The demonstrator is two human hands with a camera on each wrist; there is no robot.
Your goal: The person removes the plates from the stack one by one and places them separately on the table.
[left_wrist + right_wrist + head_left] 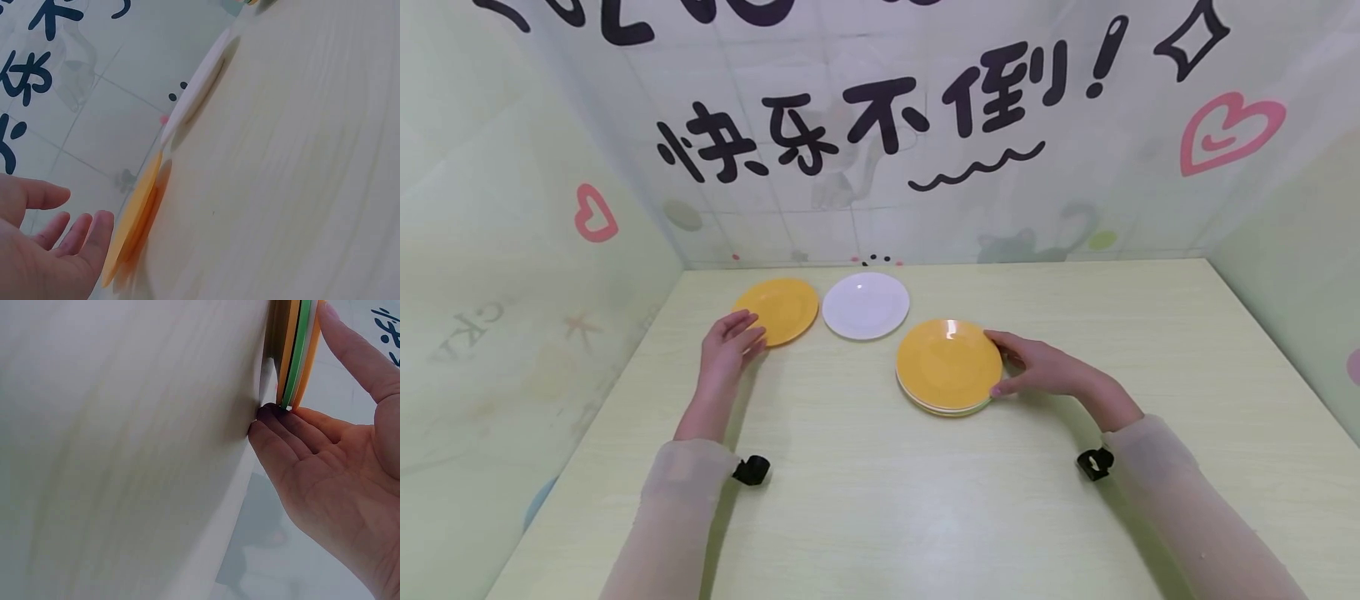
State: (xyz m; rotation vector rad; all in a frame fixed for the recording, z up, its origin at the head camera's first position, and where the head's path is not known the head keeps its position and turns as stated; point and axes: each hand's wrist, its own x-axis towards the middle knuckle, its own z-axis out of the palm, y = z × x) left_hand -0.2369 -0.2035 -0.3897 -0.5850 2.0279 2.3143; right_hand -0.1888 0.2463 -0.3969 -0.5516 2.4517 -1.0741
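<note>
The stack of plates [949,363] sits at the fingertips of the right hand [1045,367], which grips it by its rim, thumb at the upper edge and fingers curving in beside and beneath. Whether it rests fully on the table [865,508] I cannot tell. An orange plate [951,358] tops it; under that show a pale layer [306,350], a green layer [299,350] and another orange layer [287,350].

Left of this grip and farther back, a white plate [866,306] lies flat, apart from the stack. Beyond it, farther left, is a single yellow-orange plate [790,308], just beside the white one. At its near left edge is the left hand [726,346], grasping nothing, its fingers loosely bent; contact with the plate is unclear.

Behind each hand comes a pale sleeve [681,492], with a black device [752,470] at the wrist. Past the plates, a printed backdrop [880,229] carries large black characters and pink hearts.
</note>
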